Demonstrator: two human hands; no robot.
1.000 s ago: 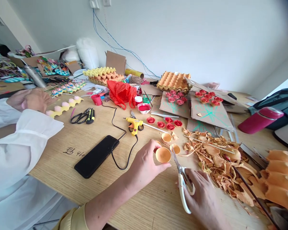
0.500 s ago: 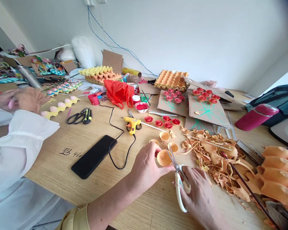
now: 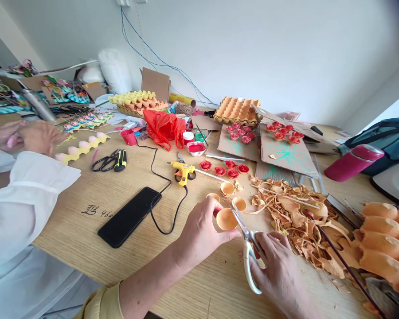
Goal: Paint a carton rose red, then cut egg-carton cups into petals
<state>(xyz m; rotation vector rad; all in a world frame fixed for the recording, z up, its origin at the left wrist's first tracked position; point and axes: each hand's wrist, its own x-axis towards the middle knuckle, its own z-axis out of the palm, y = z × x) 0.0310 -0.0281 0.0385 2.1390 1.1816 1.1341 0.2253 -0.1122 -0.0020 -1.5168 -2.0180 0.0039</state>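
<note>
Between the thumb and fingers of my left hand (image 3: 204, 228) is a small orange cup cut from an egg carton (image 3: 226, 219). My right hand (image 3: 274, 266) has its fingers through the white handles of a pair of scissors (image 3: 248, 248). The scissors' blades are slightly apart and sit at the right edge of the held cup. Just beyond my left hand lie more cut cups (image 3: 227, 189), some stacked. Past them, several red paper roses (image 3: 231, 167) rest on the table.
Orange carton scraps (image 3: 292, 212) pile up at right, beside an uncut egg tray (image 3: 382, 239). A yellow glue gun (image 3: 183, 172), its cord and a black phone (image 3: 129, 217) lie to the left. A pink bottle (image 3: 354, 162) stands at right. Another person's hands (image 3: 36, 137) work at far left.
The scissors' blades have closed a little at the cup's edge and the white handles have shifted slightly. My left hand keeps the cup in nearly the same place.
</note>
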